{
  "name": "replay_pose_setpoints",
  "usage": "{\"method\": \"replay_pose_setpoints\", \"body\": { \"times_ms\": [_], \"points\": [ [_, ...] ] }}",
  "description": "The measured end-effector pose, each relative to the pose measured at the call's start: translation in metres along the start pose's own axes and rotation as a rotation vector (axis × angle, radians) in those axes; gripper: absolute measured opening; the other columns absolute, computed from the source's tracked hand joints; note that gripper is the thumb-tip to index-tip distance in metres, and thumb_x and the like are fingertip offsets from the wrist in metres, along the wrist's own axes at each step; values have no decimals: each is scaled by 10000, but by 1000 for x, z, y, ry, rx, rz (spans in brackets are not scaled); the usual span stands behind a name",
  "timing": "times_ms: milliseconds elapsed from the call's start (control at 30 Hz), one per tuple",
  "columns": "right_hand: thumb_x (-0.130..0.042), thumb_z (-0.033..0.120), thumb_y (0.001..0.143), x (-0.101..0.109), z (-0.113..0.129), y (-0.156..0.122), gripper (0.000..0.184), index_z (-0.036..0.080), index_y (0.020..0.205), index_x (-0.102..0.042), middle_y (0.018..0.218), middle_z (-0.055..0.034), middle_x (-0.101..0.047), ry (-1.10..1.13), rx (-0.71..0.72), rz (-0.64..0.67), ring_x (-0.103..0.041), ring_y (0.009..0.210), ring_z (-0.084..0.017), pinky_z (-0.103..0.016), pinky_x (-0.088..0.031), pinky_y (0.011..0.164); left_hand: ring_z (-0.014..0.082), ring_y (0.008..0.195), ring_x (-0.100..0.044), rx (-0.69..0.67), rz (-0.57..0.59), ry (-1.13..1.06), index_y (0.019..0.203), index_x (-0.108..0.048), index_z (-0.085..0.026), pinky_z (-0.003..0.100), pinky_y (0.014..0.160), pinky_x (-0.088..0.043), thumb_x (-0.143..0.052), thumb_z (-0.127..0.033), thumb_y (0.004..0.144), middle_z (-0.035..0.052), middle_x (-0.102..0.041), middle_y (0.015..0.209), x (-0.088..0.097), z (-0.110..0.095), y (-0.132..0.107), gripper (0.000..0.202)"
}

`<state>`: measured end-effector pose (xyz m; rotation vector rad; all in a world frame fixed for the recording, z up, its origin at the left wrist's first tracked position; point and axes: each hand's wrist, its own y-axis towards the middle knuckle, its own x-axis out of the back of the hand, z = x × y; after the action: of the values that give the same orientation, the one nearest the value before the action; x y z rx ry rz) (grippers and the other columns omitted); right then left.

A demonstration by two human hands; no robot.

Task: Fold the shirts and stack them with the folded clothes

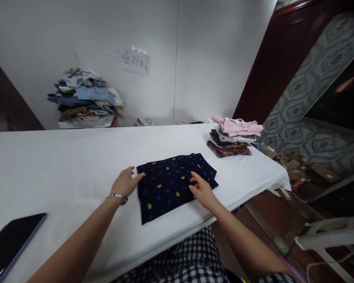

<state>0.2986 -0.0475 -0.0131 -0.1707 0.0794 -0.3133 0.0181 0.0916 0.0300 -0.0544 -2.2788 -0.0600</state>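
Observation:
A folded dark navy garment with blue and yellow dots (171, 184) lies on the white table (61, 165) in front of me. My left hand (125, 182), a watch at its wrist, rests at the garment's left edge with fingers stretched out and touching the cloth. At the garment's right side lies my right hand (201, 189), fingers spread flat on the fabric. Neither hand grips anything.
A small stack of folded clothes topped by a pink piece (234, 137) sits at the table's far right. A tall pile of mixed clothes (85, 98) stands against the wall. A dark tablet (10, 245) lies near left. Cardboard boxes (301, 169) and a white plastic stool (330, 236) are on the floor at right.

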Motion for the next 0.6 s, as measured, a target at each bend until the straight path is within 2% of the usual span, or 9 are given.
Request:
{"method": "replay_pose_setpoints", "body": {
  "times_ms": [67,133,200,267,333,433,500,600],
  "points": [
    [-724,247,654,8,1,-27,530,234,1153,-547,975,-63,-660,145,-155,19,-632,673,-163,-310,-529,561,273,1004,-584,-117,-21,71,1245,-496,-172,382,898,-443,-522,-533,751,146,-522,1254,-5,6,26,612],
    [-754,268,640,8,7,-54,473,194,1069,-566,941,-86,-671,297,-308,35,-663,739,-199,-318,-540,566,251,1059,-558,-231,30,99,1262,-488,-197,343,937,-418,-503,-557,756,121,-491,1303,-18,4,54,621],
    [-777,279,627,1,18,-74,403,162,964,-591,949,-106,-674,433,-403,18,-671,800,-212,-330,-554,630,248,1166,-489,-338,115,110,1285,-470,-200,319,998,-364,-509,-562,751,108,-469,1338,-37,-10,78,646],
    [-785,280,622,-10,30,-83,332,141,869,-612,935,-107,-676,545,-435,-18,-668,817,-203,-325,-554,682,253,1257,-405,-406,236,130,1312,-444,-181,315,1054,-295,-538,-552,729,110,-436,1378,-59,-31,96,697],
    [-780,263,625,-24,36,-83,284,131,824,-625,917,-100,-676,637,-434,-43,-662,818,-195,-321,-550,706,264,1279,-386,-421,355,140,1317,-439,-151,316,1065,-277,-600,-527,677,129,-432,1384,-78,-53,107,759],
    [-751,245,662,-40,32,-72,226,142,822,-630,915,-84,-669,773,-424,-71,-650,824,-179,-319,-537,751,297,1198,-480,-380,463,147,1256,-508,-139,332,1001,-357,-691,-461,575,161,-516,1303,-99,-79,116,776],
    [-728,257,700,-46,23,-63,192,144,815,-625,867,-67,-662,844,-430,-90,-642,784,-155,-304,-525,773,313,1121,-542,-337,503,142,1214,-546,-156,350,940,-407,-716,-431,531,163,-568,1240,-106,-91,119,756],
    [-707,286,738,-49,10,-51,188,138,811,-618,767,-36,-643,897,-434,-108,-619,685,-120,-267,-516,740,334,1083,-560,-276,531,120,1118,-609,-171,378,890,-433,-740,-382,479,162,-609,1179,-108,-103,121,685]
  ]
}}
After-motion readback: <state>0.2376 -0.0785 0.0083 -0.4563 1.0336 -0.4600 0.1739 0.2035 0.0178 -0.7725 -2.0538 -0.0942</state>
